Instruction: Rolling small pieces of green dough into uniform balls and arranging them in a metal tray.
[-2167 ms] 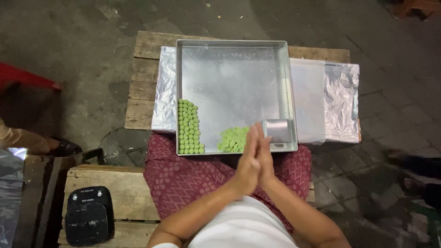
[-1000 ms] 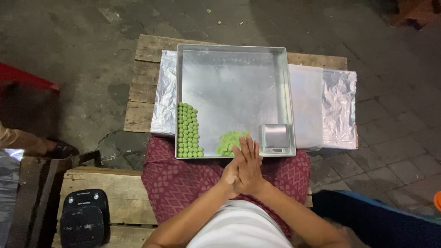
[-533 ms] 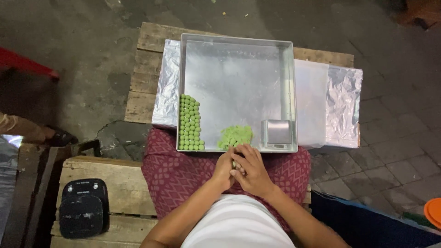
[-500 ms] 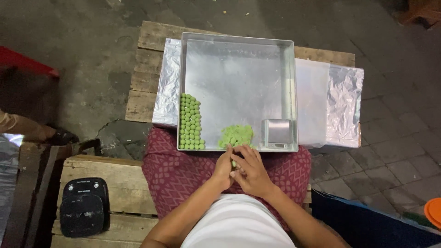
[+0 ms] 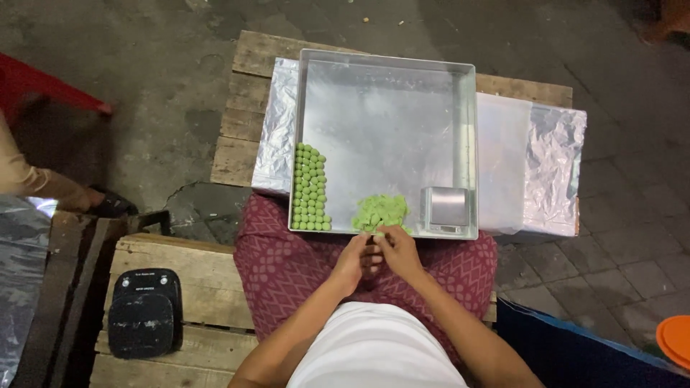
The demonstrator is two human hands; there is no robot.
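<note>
Early stage: a few short rows of green balls (image 5: 310,188) fill the near-left corner of the metal tray (image 5: 388,100), green dough lump (image 5: 379,212) remains, left hand (image 5: 354,257) and right hand (image 5: 397,249) fingertips pinched together, probably on a dough bit.

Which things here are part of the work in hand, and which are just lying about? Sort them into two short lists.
In use:
left hand and right hand, fingertips together at the tray's near edge
loose green pieces
rows of green balls
metal tray
small metal scale

Lying about:
black scale on the wooden bench
foil sheet
orange lid
</note>
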